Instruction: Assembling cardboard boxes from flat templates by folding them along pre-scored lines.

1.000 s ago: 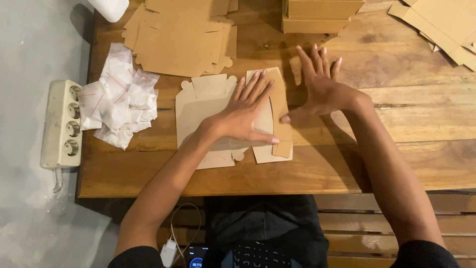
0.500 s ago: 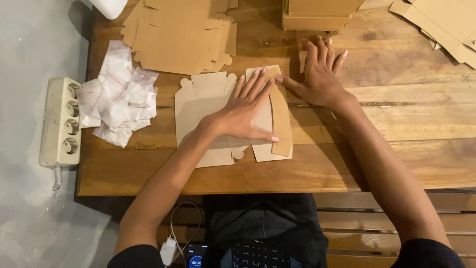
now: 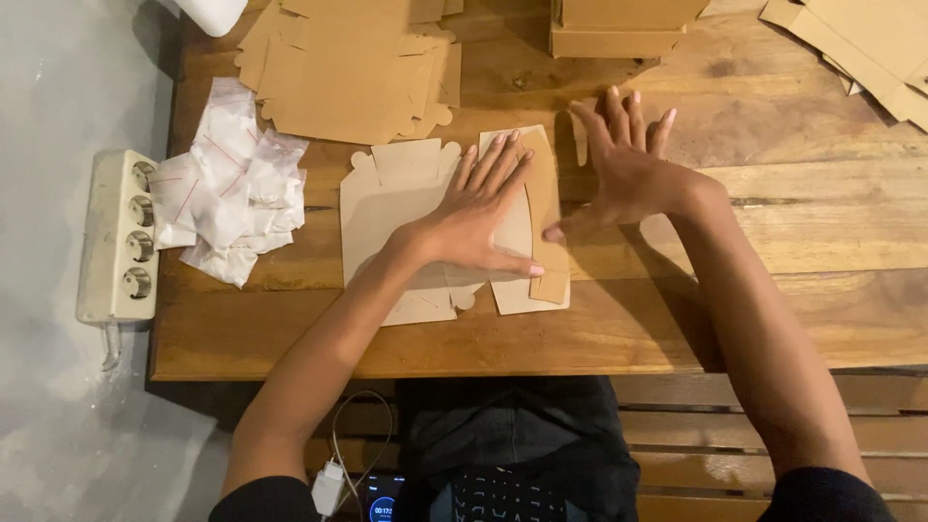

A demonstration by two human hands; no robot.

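Fingers of the left hand (image 3: 474, 227) are lying spread and flat, pressing down on the flat brown die-cut cardboard box blank (image 3: 406, 208) at mid-bench; nothing is being gripped. Fingers of the right hand (image 3: 628, 174) are splayed wide and open, the thumb tip touching the blank's folded right-hand flap (image 3: 541, 193), the palm hovering just beside it over the brown wooden plank bench (image 3: 773, 242).

Blank: lying directly under the left palm, its right edge reaching between the two hands.

Other items:
- Stack of matching flat brown cardboard blanks (image 3: 348, 68), sitting at the far edge, behind the left hand.
- Pile of small clear plastic zip bags with white contents and red seal lines (image 3: 227, 188), lying left of the blank.
- White multi-socket power strip (image 3: 121, 237), hanging at the bench's left edge.
- Folded brown cardboard box (image 3: 619, 24), sitting at the far side.
- Loose brown cardboard sheets (image 3: 860, 48), lying at the far right corner.
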